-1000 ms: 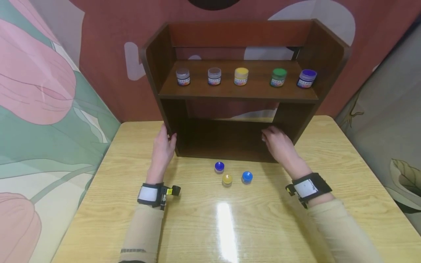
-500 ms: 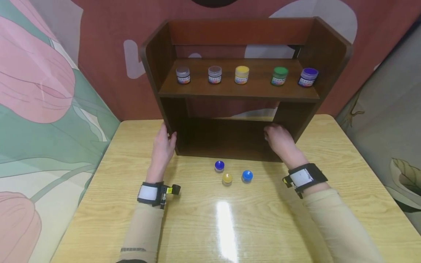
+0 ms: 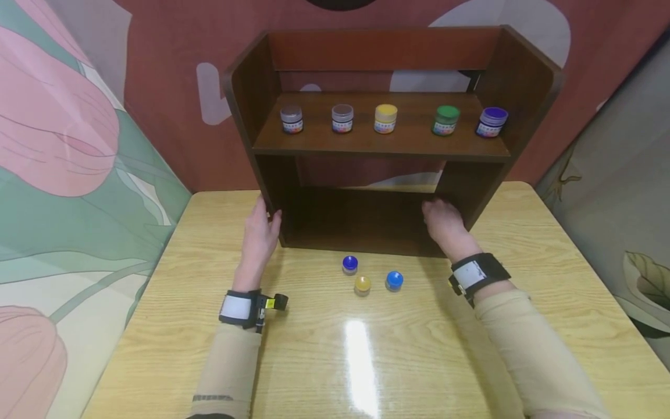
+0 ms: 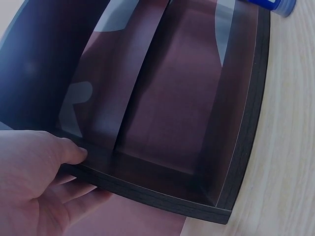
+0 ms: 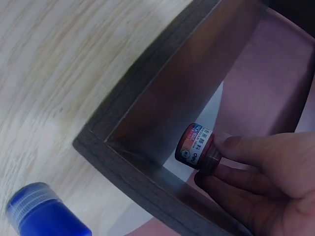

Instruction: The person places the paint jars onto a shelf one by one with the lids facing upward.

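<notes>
A dark brown two-tier wooden shelf (image 3: 356, 224) stands at the back of the table. My left hand (image 3: 259, 235) grips its left side panel (image 4: 147, 194), thumb on the inner side and fingers behind. Inside the lower compartment, at the right end, my right hand (image 3: 445, 224) pinches a small paint jar (image 5: 194, 147). In the right wrist view this jar looks dark red with a printed label; it is tilted, close to the shelf's corner. The head view hides the jar behind the hand.
On the upper tier, several labelled paint jars stand in a row, among them a yellow jar (image 3: 385, 119) and a green jar (image 3: 445, 120). In front of the shelf, a dark blue jar (image 3: 350, 265), a yellow-lidded jar (image 3: 362, 286) and a bright blue jar (image 3: 395, 281) sit on the table (image 3: 293, 349).
My right hand has shifted slightly right within the lower compartment, and its forearm has swung inward to the left. My left hand stays on the side panel.
</notes>
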### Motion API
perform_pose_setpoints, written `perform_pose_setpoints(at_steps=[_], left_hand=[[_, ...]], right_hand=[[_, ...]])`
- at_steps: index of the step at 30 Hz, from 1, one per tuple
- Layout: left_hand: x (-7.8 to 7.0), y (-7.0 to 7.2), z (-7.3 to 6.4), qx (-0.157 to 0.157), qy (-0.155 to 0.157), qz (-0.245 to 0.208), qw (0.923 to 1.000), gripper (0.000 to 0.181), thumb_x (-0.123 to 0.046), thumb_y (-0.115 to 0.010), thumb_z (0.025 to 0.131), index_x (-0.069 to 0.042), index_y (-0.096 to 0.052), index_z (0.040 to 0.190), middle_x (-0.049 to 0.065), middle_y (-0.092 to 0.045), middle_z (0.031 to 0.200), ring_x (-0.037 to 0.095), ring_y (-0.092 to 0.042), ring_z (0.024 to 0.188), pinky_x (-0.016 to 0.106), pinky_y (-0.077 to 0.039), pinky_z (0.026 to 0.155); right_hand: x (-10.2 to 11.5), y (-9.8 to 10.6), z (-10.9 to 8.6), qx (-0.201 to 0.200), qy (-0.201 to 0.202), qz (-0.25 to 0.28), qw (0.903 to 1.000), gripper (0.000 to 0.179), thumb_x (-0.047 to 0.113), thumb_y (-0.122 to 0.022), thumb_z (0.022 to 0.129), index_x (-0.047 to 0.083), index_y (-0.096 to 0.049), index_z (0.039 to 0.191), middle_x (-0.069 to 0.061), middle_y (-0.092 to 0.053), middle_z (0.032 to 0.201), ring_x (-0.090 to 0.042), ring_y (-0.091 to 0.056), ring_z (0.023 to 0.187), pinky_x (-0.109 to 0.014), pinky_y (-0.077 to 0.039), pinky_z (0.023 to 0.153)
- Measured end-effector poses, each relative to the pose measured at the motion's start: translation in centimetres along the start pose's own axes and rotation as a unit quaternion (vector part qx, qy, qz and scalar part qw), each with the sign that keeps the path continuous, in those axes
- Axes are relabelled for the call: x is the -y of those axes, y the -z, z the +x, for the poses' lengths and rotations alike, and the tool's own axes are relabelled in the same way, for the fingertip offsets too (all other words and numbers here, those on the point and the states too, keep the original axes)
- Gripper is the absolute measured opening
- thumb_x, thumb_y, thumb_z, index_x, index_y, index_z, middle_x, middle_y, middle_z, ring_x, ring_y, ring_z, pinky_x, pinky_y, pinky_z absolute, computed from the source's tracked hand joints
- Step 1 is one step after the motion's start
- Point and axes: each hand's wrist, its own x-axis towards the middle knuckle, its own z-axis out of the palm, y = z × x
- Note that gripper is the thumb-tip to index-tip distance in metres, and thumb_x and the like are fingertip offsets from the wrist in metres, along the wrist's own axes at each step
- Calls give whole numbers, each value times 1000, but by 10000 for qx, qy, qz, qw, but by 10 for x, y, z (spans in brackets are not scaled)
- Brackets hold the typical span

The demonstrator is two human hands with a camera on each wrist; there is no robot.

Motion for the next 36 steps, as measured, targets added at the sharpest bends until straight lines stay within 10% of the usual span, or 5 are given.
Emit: perform_pose_setpoints(at_steps=[36], left_hand=[[1, 0, 0, -43, 39, 56, 10000, 40, -10, -57, 100, 4, -45, 136, 29, -61, 126, 41, -62, 120, 52, -59, 95]], right_hand=[[4, -12, 4, 330, -292, -599, 9972, 7, -10, -62, 84, -7, -63, 90, -31, -67, 89, -45, -66, 87, -53, -62, 66]])
